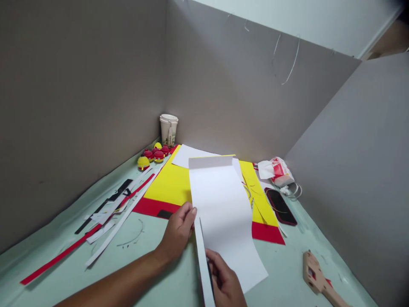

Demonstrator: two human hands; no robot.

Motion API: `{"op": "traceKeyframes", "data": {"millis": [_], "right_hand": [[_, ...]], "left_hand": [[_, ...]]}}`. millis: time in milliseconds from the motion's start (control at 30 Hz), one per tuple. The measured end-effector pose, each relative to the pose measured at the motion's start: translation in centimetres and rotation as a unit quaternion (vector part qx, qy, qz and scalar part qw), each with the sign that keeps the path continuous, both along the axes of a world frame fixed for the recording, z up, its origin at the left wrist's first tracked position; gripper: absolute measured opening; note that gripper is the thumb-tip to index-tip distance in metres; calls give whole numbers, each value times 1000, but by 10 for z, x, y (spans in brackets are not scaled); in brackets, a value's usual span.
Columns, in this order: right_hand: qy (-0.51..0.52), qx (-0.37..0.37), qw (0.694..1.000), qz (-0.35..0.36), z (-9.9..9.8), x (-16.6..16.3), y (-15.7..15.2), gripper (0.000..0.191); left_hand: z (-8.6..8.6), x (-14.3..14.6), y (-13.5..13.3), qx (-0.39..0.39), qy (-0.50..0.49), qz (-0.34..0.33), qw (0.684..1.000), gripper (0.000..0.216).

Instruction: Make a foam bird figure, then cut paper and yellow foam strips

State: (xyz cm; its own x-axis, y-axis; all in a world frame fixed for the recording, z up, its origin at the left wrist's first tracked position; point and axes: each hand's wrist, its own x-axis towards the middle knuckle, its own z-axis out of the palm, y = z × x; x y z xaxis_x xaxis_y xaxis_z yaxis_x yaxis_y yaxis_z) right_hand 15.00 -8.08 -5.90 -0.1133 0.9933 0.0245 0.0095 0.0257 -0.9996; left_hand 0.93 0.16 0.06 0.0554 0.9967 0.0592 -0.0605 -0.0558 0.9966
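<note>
My left hand (179, 232) pinches the left edge of a long white paper sheet (223, 209) that lies over yellow paper (166, 183) and red paper (150, 207), its far end curling up. My right hand (225, 281) is closed near the sheet's near end, gripping a dark tool I cannot make out against a narrow white strip (202, 260) that has separated from the sheet's left edge.
Red, white and black paper strips (105, 217) lie at left. Small red and yellow balls (153, 155) and a paper cup (168, 129) stand in the back corner. A phone (280, 206), a crumpled wrapper (276, 170) and a wooden tool (316, 273) lie at right. Grey partitions enclose the table.
</note>
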Motion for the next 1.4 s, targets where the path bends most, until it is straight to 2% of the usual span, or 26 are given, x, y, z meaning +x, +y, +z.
{"op": "traceKeyframes", "data": {"millis": [233,433,767,933,1133,1300,1400], "right_hand": [[8,-20,1000,13,7,1,1,39],[3,-35,998,52,17,7,1,38],[-15,-26,997,72,17,9,1,41],[-20,-35,997,70,18,9,1,41],[-29,-37,996,71,21,9,0,40],[-34,-40,996,68,24,9,-2,37],[-37,-36,998,43,23,6,-3,34]], "left_hand": [[0,0,-2,9,8,-6,1000,35],[0,1,-2,4,11,-6,1000,35],[0,1,-1,-2,10,-10,1000,34],[3,1,-3,-3,8,-7,1000,34],[9,3,-5,-28,-42,4,999,33],[7,3,-2,-29,-48,26,998,36],[4,2,-1,-28,-45,23,998,36]]}}
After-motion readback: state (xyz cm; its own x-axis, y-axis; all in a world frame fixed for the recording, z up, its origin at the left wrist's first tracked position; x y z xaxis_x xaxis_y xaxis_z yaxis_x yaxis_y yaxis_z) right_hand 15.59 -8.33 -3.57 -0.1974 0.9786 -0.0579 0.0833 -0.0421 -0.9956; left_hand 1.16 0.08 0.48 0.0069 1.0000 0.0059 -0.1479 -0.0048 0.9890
